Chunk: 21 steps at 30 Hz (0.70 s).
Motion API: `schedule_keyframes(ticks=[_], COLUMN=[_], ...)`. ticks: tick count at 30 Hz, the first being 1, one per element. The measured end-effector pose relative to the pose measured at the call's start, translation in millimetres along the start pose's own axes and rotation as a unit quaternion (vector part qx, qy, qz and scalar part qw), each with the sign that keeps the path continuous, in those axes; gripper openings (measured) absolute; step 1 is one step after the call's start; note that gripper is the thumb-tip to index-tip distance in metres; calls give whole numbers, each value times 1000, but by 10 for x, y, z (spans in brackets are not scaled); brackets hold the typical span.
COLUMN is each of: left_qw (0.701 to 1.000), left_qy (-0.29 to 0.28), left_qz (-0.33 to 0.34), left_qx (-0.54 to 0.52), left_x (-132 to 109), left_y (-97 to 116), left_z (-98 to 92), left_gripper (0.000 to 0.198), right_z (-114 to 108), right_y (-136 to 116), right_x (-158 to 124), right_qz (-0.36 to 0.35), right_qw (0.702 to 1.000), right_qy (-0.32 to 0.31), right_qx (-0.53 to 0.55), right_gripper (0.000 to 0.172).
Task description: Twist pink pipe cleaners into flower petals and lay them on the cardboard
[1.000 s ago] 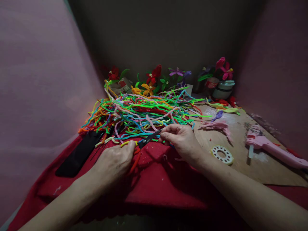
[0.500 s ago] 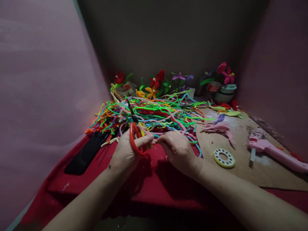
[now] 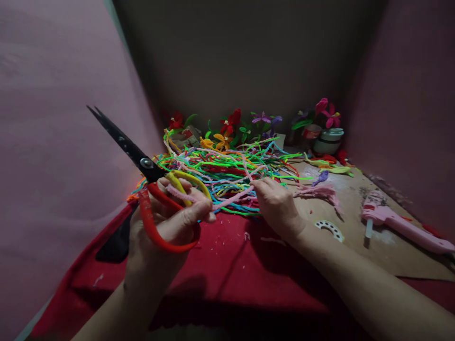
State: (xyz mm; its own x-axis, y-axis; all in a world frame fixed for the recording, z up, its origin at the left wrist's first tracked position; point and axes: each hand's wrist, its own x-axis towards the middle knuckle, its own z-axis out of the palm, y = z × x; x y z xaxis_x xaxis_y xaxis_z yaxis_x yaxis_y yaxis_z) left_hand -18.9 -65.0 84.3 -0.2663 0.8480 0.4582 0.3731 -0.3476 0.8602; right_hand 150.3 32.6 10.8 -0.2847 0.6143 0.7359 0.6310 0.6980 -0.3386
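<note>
A pair of scissors point(image 3: 146, 164) with black blades and red and yellow handles hangs on my left hand point(image 3: 167, 218), blades pointing up and left, slightly parted. The same hand pinches one part of a pink pipe cleaner point(image 3: 232, 198) between thumb and fingers. My right hand point(image 3: 277, 201) is closed on the pipe cleaner further right, and a length of it sticks up above those fingers. Behind both hands spreads a tangled pile of multicoloured pipe cleaners point(image 3: 227, 166).
Red cloth point(image 3: 227, 265) covers the table, with small pink scraps on it. At right, a brown board point(image 3: 387, 260) bears a pink glue gun point(image 3: 401, 222), a white ring with holes point(image 3: 330, 228) and a pink fuzzy bundle point(image 3: 325, 193). Pipe-cleaner flowers point(image 3: 231, 121) stand behind. A black phone-like object point(image 3: 115, 244) lies left.
My left hand has come closer and left, the scissors now swung further left and nearer the camera. My right hand has shifted slightly right, and the pink pipe cleaner is stretched between the hands.
</note>
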Motion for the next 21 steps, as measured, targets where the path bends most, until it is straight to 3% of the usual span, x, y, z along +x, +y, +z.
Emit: schedule_keyframes(ticks=[2, 3, 5, 7, 10, 13, 16, 21], left_qw=[999, 997, 992, 979, 953, 923, 901, 901], left_qy=[38, 59, 65, 30, -21, -36, -27, -9], left_qz=[8, 3, -36, -83, -157, -204, -210, -177], left_qx=[-23, -50, -98, -182, -257, -324, -380, -397], left_x=[40, 65, 114, 151, 190, 235, 293, 348], left_y=[70, 77, 19, -113, -334, -448, -462, -497], left_z=[-1, 3, 29, 91, 241, 387, 453, 444], left_gripper=[10, 10, 5, 10, 17, 22, 23, 18], right_z=[-40, -62, -97, -114, -104, -82, -67, -38], right_y=[15, 15, 0, -33, -105, -175, -209, -191], right_x=[46, 72, 121, 144, 121, 69, 43, 42], right_qz=[101, 162, 259, 297, 307, 317, 329, 360], right_qw=[984, 958, 873, 786, 715, 679, 664, 646], right_qy=[28, 38, 47, 38, -1, -51, -79, -97], right_qx=[143, 232, 410, 540, 628, 660, 667, 667], right_gripper=[19, 16, 12, 12, 13, 14, 15, 18])
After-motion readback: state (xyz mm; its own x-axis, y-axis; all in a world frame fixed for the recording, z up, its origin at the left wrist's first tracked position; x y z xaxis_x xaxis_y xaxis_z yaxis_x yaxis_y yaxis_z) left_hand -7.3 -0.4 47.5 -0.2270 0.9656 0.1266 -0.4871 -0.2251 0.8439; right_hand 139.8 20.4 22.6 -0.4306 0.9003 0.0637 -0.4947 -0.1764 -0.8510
